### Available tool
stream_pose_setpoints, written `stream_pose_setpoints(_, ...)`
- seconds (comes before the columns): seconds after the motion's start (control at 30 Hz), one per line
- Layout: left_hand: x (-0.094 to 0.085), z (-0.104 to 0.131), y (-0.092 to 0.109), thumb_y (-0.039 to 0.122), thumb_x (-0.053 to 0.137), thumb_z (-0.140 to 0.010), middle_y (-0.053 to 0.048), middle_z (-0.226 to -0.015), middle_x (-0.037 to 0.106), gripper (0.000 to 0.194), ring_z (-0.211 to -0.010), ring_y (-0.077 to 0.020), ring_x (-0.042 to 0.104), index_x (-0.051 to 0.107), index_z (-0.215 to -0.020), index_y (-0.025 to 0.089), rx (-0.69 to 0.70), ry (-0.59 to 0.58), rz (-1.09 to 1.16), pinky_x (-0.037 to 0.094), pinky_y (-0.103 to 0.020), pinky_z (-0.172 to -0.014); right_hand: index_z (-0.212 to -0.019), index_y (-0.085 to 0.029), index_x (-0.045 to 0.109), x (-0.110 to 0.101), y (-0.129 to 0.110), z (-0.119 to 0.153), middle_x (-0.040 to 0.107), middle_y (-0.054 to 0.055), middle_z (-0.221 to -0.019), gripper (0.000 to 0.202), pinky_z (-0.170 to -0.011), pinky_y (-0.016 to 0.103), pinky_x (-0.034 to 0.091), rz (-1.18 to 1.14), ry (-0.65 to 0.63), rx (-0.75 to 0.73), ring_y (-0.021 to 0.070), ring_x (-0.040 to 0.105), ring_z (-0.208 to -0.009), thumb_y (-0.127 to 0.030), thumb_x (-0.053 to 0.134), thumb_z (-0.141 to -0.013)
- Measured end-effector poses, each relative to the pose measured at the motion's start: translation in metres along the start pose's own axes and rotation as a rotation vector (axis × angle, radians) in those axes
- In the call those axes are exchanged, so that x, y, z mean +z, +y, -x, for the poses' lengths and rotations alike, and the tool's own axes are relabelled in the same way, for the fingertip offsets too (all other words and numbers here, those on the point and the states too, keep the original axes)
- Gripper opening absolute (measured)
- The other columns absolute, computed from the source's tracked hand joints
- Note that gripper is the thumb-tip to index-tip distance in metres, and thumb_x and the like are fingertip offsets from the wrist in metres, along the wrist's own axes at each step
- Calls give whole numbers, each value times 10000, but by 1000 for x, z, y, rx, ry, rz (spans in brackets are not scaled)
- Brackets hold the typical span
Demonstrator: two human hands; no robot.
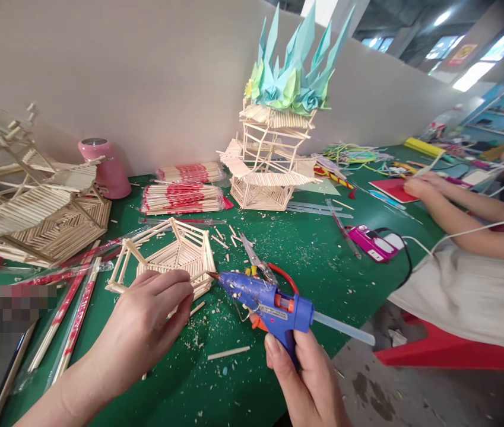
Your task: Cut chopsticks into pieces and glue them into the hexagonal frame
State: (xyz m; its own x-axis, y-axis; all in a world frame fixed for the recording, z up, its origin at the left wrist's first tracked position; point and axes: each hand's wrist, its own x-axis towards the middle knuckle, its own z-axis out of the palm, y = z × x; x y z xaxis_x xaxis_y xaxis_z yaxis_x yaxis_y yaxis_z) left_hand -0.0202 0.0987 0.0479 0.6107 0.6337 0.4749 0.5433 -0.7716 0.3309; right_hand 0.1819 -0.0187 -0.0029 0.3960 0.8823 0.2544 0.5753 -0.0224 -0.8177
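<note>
My right hand (305,379) grips the handle of a blue hot glue gun (260,296), with a clear glue stick (345,329) jutting from its back. The nozzle points left, at or very close to the end of a short wooden stick (200,275). My left hand (149,314) pinches that stick between thumb and fingers. Behind and partly under my left hand lies a small polygonal frame of wooden sticks (180,255) with a slatted base; its near side is partly hidden. Scissors (258,259) with red handles rest just behind the glue gun, which covers part of them.
Wrapped stick bundles (183,197), a pink cylinder (108,169) and a stick tower (273,148) topped with blue paper spikes stand behind. A larger stick model (38,201) is at left. A pink power strip (374,243) with cables lies right, near another person's arm (469,219).
</note>
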Motion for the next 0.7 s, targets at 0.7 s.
stream_pose_setpoints(0.7,1,1,2,94,467,-863,-49,-822,656,133,-693,-160,621,565,-817,170,5,-5,-4,452,-300,-637,-1023,-212,623,-13,-15,-9,674,81,-760,324,-435,228,492,-46,-62,73,204,639,-634,-470,536,-847)
